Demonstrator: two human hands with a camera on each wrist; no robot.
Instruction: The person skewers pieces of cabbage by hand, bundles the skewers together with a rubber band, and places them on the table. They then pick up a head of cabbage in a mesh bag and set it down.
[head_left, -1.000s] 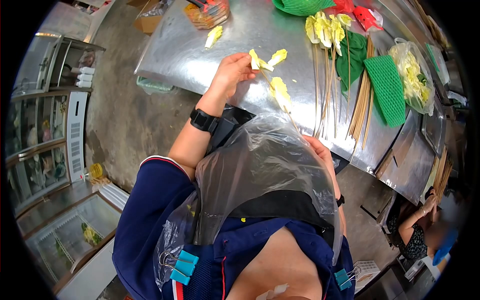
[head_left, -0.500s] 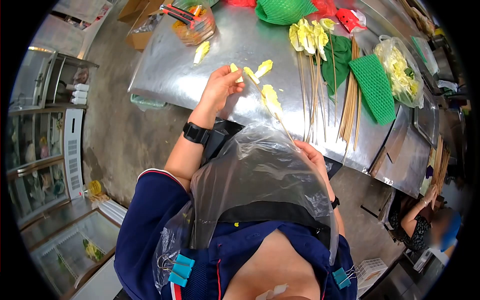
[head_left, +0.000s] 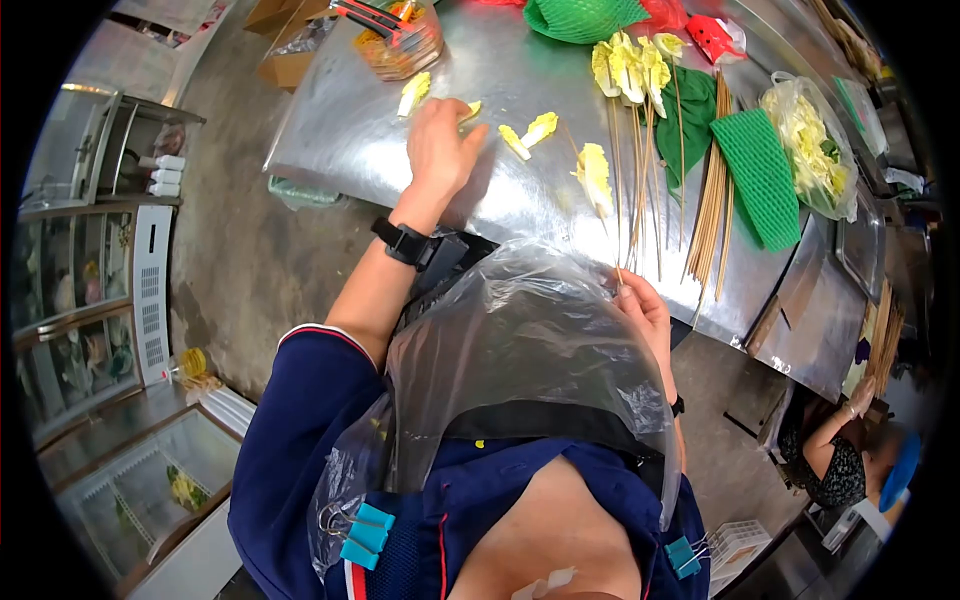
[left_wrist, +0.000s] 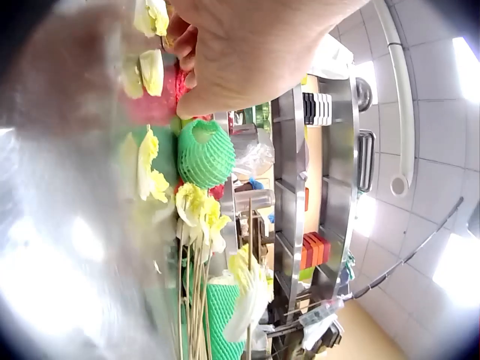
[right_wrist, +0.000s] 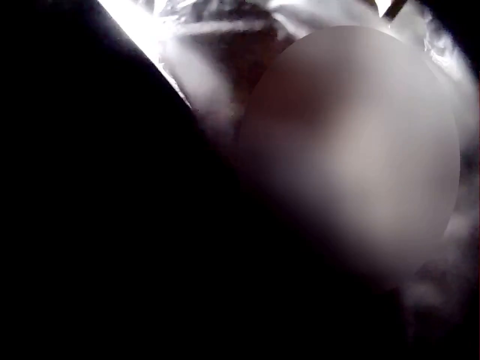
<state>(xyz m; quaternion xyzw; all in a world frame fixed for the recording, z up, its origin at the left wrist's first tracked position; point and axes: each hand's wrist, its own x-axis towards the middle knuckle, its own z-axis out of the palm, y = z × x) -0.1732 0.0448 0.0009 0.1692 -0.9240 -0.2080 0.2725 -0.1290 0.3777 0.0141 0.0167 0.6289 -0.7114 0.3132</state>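
Note:
My left hand (head_left: pixel 440 145) is over the metal table (head_left: pixel 350 140), thumb spread from the fingers. The fingers are beside one yellow leaf (head_left: pixel 413 93); another leaf (head_left: pixel 473 109) lies just right of them. In the left wrist view the hand (left_wrist: pixel 240 56) has loosely bent fingers above the leaves (left_wrist: pixel 152 73), with no leaf visible in its grip. A pair of leaves (head_left: pixel 541 128) lies further right. My right hand (head_left: pixel 645 305) pinches the lower end of a thin stick (head_left: pixel 619 277) bearing a leaf (head_left: pixel 594 178). The right wrist view is dark and blurred.
Leaf-topped sticks (head_left: pixel 625 70), bare sticks (head_left: pixel 712 210), green netting (head_left: pixel 765 180) and a bag of leaves (head_left: pixel 810 145) lie to the right. A tub (head_left: pixel 400 50) with red-handled tool stands at the far left. Another person (head_left: pixel 835 460) is at lower right.
My left hand has let go of a small leaf, which now lies on the table, and has moved left and away from me. The right hand's leaf-bearing stick has swung rightward.

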